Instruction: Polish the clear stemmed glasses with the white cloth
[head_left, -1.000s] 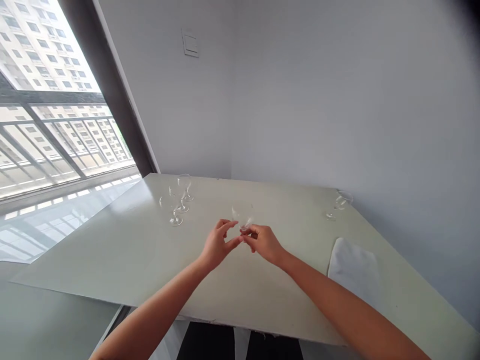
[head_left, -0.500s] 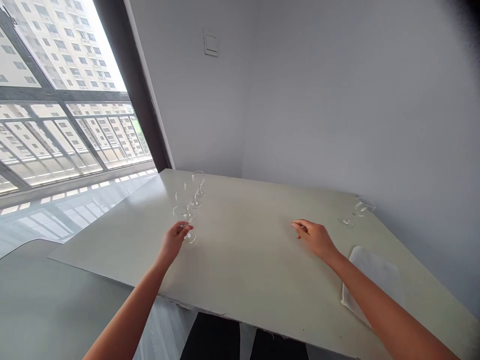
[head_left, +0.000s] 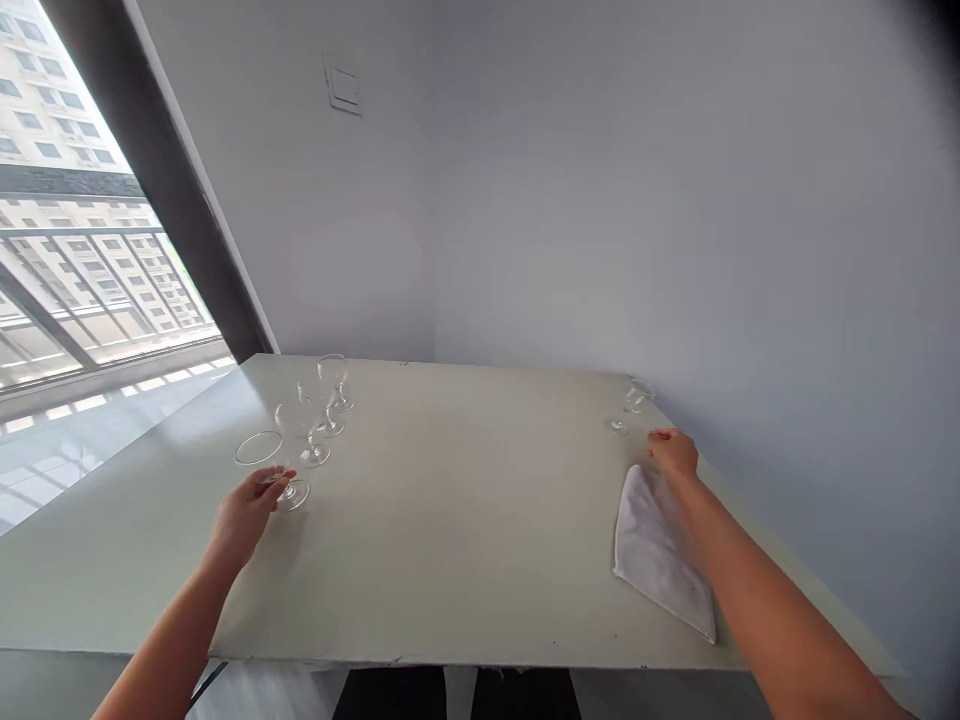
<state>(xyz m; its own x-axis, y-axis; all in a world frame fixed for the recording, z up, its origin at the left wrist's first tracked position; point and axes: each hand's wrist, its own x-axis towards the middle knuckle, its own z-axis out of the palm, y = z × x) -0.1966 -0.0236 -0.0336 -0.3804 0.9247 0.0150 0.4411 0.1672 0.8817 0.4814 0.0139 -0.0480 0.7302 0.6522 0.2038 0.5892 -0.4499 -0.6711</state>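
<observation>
At the left of the table, my left hand (head_left: 255, 500) is closed on the stem of a clear stemmed glass (head_left: 294, 494), which leans to the left with its foot at the right of my fingers. Several more stemmed glasses (head_left: 315, 452) stand in a row behind it. My right hand (head_left: 671, 452) is on the right, above the far end of a folded white cloth (head_left: 660, 550); its fingers are curled together, and what they hold, if anything, is hidden. Just beyond it, another clear glass (head_left: 618, 424) lies tilted near the table's back right corner.
The pale table (head_left: 450, 520) reaches back to a grey wall (head_left: 637, 200) with a light switch (head_left: 344, 88). A window (head_left: 90, 260) with railings is at the left. The person's dark-clad legs (head_left: 390, 692) show below the front edge.
The view has turned to the right. My right hand has moved right, from over the middle of the table to the cloth. My left hand stays at the nearest glass, which now leans more.
</observation>
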